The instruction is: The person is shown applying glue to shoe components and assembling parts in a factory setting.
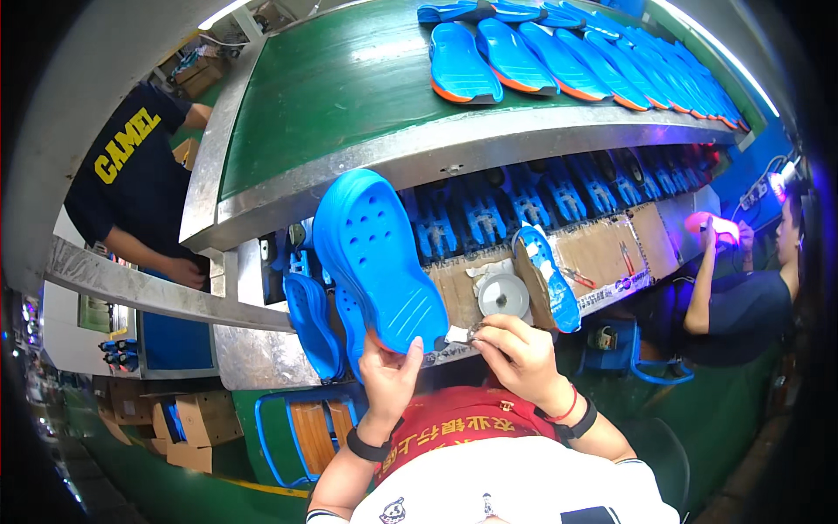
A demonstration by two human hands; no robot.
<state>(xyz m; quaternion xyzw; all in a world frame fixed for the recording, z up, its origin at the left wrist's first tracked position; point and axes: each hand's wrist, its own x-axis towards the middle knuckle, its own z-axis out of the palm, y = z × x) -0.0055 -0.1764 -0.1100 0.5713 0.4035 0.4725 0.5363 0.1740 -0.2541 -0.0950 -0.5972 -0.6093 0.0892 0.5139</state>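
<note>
A blue shoe sole (375,253) with round holes in its upper part stands nearly upright in the fingers of the left hand (388,375). Its lower end is pinched between the thumb in front and fingers mostly hidden behind it. The right hand (524,358) has its thumb and index fingertip pressed together on a small white-tipped tool (457,334), perhaps a brush, whose tip is at or just beside the sole's lower right corner; contact cannot be made out for certain.

Work on this sole looks underway at that corner; how much of its edge is finished cannot be told. Left of the left fingers, other blue soles (307,325) lean on the table (249,349), seemingly not yet handled.

Just beyond the right fingers sits a white bowl (517,295), with a patchy blue sole (550,279) to its right and red-handled pliers (580,279) farther right. Well beyond both hands, finished-looking soles (467,65) line a green conveyor belt (323,87).
</note>
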